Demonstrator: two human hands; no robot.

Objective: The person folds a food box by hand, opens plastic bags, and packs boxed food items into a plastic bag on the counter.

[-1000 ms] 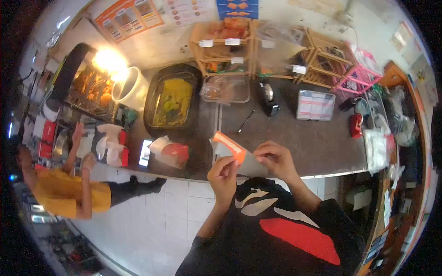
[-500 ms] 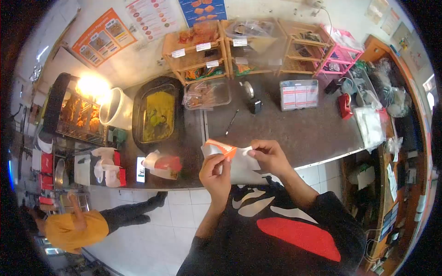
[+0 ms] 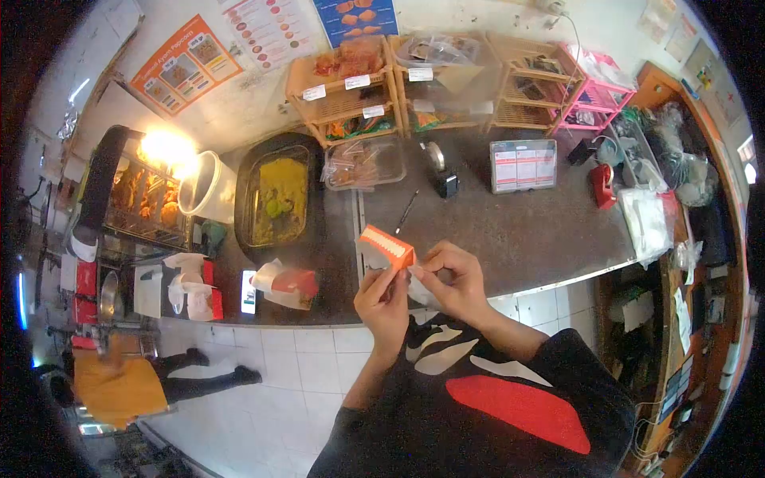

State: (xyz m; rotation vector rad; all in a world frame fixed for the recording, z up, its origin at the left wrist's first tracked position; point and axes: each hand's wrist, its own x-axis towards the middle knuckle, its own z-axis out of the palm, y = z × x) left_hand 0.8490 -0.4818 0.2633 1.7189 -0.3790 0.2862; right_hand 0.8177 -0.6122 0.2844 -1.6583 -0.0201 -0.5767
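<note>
An orange and white paper packet (image 3: 389, 246) is held up over the front edge of the dark counter. My left hand (image 3: 382, 299) pinches its lower side between thumb and fingers. Close beside it, my right hand (image 3: 450, 279) has its thumb and fingers pressed together at the packet's right end, with whitish paper hanging below. Beyond the packet a black pen (image 3: 407, 212) lies on the counter. To the left are a wrapped red and white food packet (image 3: 287, 284) and a phone (image 3: 249, 291) with a lit screen.
A black tray of yellow food (image 3: 279, 199), a white bucket (image 3: 209, 187) and a lit food warmer (image 3: 143, 191) stand left. Wicker racks (image 3: 343, 99) line the wall. A partitioned box (image 3: 523, 166) and red tape dispenser (image 3: 603, 186) are right. Another person (image 3: 119, 386) is at lower left.
My right hand has moved in close to my left, and the packet's orange part now looks folded at its right end. The other person's legs and arms have shifted.
</note>
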